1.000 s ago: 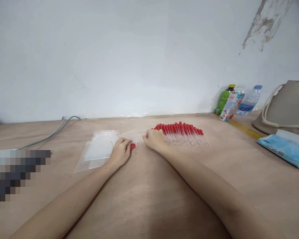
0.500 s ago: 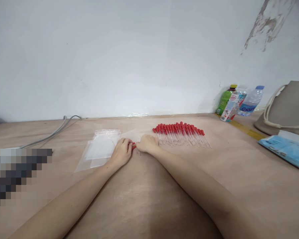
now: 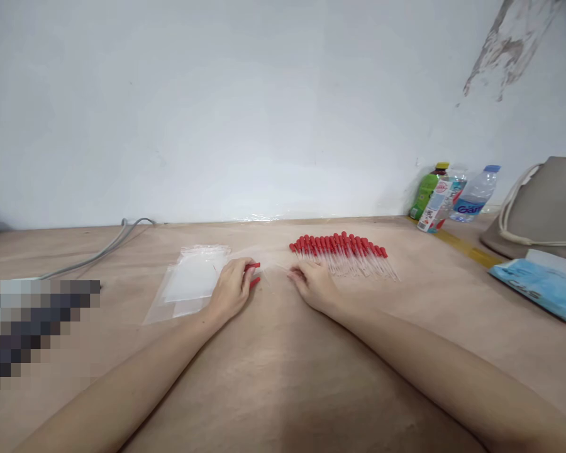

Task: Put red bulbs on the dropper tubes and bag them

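My left hand (image 3: 231, 288) is closed around droppers with red rubber bulbs; one red bulb (image 3: 253, 267) sticks out at the fingertips and a second red bulb (image 3: 255, 282) shows just below. To the right, my right hand (image 3: 315, 286) has thumb and fingers pinched together at the end of a faint clear tube (image 3: 278, 267), which is hard to make out. Beyond my right hand lies a row of several droppers (image 3: 332, 244), red bulbs toward the wall and clear tubes toward me. Clear plastic zip bags (image 3: 188, 286) lie flat beside my left hand, partly hidden by it.
Bottles (image 3: 427, 192) stand against the wall at the right, near a grey bag (image 3: 542, 204) and a blue packet (image 3: 538, 286). A grey cable (image 3: 108, 246) runs along the left. A pixelated patch covers the far left. Brown covering spreads over the table (image 3: 245, 384).
My right hand has moved right, away from my left hand, and its fingers now point left. My left hand has stayed nearly in place, with its red bulbs more exposed.
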